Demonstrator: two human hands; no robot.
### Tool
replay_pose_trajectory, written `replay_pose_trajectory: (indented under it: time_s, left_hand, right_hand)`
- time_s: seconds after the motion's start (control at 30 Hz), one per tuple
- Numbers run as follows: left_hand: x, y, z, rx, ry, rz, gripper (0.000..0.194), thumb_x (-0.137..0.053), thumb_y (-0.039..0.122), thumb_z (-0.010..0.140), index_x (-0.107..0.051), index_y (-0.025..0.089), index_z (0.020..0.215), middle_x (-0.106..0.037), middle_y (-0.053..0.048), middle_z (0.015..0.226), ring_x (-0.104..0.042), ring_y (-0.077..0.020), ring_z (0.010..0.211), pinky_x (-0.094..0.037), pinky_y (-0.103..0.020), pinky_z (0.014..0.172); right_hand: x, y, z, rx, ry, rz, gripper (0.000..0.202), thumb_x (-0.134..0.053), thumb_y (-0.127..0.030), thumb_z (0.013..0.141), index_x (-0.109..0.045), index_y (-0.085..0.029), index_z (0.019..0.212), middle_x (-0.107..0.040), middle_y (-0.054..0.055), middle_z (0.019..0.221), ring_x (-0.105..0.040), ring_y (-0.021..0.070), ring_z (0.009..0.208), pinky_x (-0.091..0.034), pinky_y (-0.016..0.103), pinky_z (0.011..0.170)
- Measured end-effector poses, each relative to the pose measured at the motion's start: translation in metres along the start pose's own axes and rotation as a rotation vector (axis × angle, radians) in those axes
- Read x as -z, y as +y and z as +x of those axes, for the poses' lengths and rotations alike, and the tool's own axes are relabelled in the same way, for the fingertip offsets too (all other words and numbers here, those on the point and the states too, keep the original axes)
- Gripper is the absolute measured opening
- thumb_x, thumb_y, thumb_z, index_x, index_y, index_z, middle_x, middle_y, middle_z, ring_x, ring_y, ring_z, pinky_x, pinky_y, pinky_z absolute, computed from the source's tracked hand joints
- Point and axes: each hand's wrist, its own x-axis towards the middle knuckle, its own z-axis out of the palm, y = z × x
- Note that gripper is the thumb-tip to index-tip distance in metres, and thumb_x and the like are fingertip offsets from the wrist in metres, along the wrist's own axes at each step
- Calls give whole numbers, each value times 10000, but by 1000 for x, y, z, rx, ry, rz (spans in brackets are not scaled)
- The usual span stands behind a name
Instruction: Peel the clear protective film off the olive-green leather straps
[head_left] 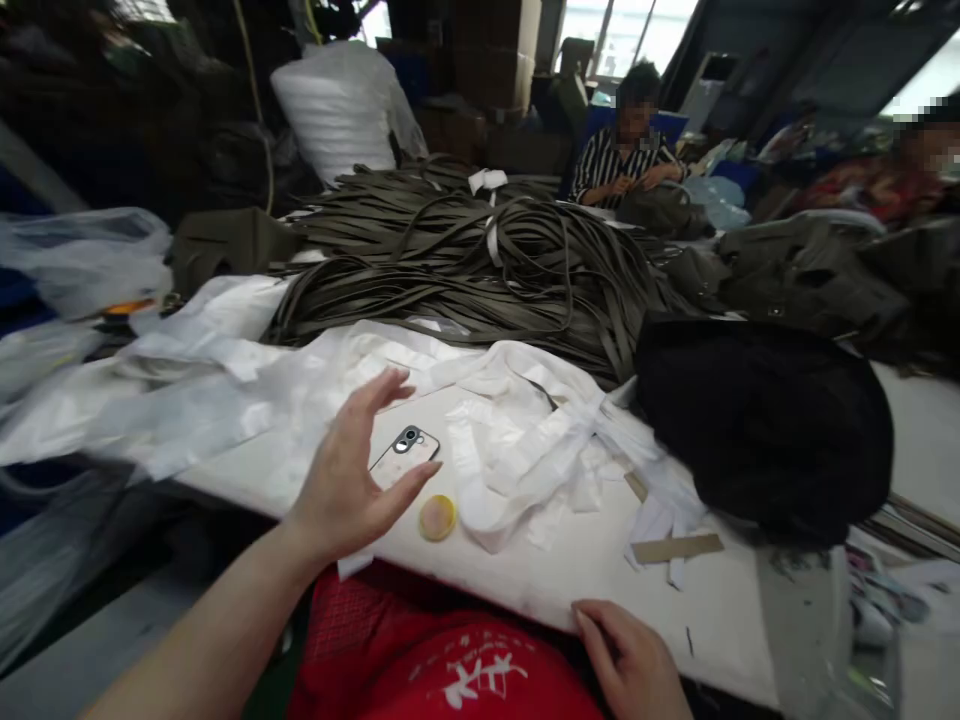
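My left hand is raised over the white table, its thumb and fingers spread in a wide curve with nothing held. Beyond it a phone with a pale case lies camera side up, partly covered by the hand. A small round yellow-rimmed disc rests near my thumb tip. At the table's front edge, my right hand is loosely curled, thumb and forefinger tips close together, and I see nothing in it. White fabric strips are heaped on the table between and beyond the hands.
Bundles of dark olive straps lie across the back. A black fabric piece is at the right, near a tan strip. Clear plastic bags spread over the left. A person in a striped top sits beyond the straps.
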Motion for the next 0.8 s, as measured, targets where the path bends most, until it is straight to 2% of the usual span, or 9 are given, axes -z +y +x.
replay_pose_trajectory:
  time_s: [0.07, 0.17, 0.27, 0.37, 0.47, 0.53, 0.6, 0.7, 0.8]
  left_hand:
    - [-26, -11, -5, 2, -66, 22, 736, -644, 456, 867, -332, 184, 1475, -539, -153, 1345, -621, -282, 1132, -517, -481, 1004]
    - [-59, -32, -24, 77, -92, 76, 673, -585, 508, 883, -381, 171, 1429, -584, -153, 1270, -653, -293, 1060, -542, -493, 951]
    - [-79, -41, -37, 91, -135, 49, 669, -551, 554, 885, -400, 167, 1411, -606, -156, 1230, -673, -291, 1006, -569, -480, 895]
    - [-88, -33, -40, 28, -180, 30, 668, -542, 566, 885, -405, 172, 1407, -612, -156, 1212, -676, -298, 1005, -580, -473, 871]
    - [-93, -24, -42, -36, -183, 34, 649, -540, 556, 892, -414, 172, 1400, -611, -159, 1217, -672, -305, 1016, -578, -483, 876]
    - [-93, -23, -44, -55, -176, 38, 627, -543, 532, 901, -415, 170, 1397, -610, -159, 1219, -670, -302, 1017, -578, -484, 877]
    - [-91, -26, -49, -61, -165, 40, 599, -550, 492, 910, -412, 168, 1394, -604, -160, 1233, -662, -299, 1038, -576, -480, 887]
    - [-79, -33, -57, -31, -136, 46, 572, -570, 424, 913, -399, 175, 1399, -594, -153, 1247, -645, -285, 1074, -573, -459, 907]
    - [-58, -46, -66, 43, -81, 75, 575, -590, 373, 909, -381, 181, 1409, -576, -150, 1263, -625, -272, 1109, -559, -448, 942]
  right_hand:
    - [10, 9, -4, -50, 32, -60, 245, -501, -339, 979, -717, -235, 927, -757, 40, 862, -727, 191, 763, -578, 271, 715]
    - [22, 16, -11, -119, 67, -117, 258, -478, -325, 989, -710, -233, 925, -750, 34, 850, -723, 187, 760, -576, 278, 705]
    - [24, 15, -16, -164, 119, -158, 262, -462, -298, 994, -702, -225, 918, -741, 35, 846, -718, 177, 763, -573, 272, 711]
    - [30, 17, -23, -157, 220, -226, 267, -461, -292, 996, -707, -219, 921, -739, 42, 833, -713, 172, 742, -569, 264, 708]
    - [49, 27, -38, -155, 441, -346, 261, -490, -326, 989, -716, -206, 940, -750, 55, 851, -718, 178, 745, -560, 266, 736]
    - [67, 33, -53, -228, 610, -427, 280, -521, -392, 974, -719, -194, 950, -760, 64, 889, -722, 186, 753, -553, 265, 741]
    - [78, 37, -64, -333, 709, -481, 357, -530, -491, 953, -723, -191, 964, -764, 64, 898, -720, 194, 721, -549, 267, 693]
    - [77, 38, -61, -381, 673, -495, 466, -492, -608, 927, -726, -208, 968, -766, 45, 861, -718, 202, 670, -544, 277, 615]
    - [56, 34, -37, -259, 523, -410, 468, -475, -624, 918, -718, -225, 954, -763, 33, 850, -705, 194, 600, -538, 281, 540]
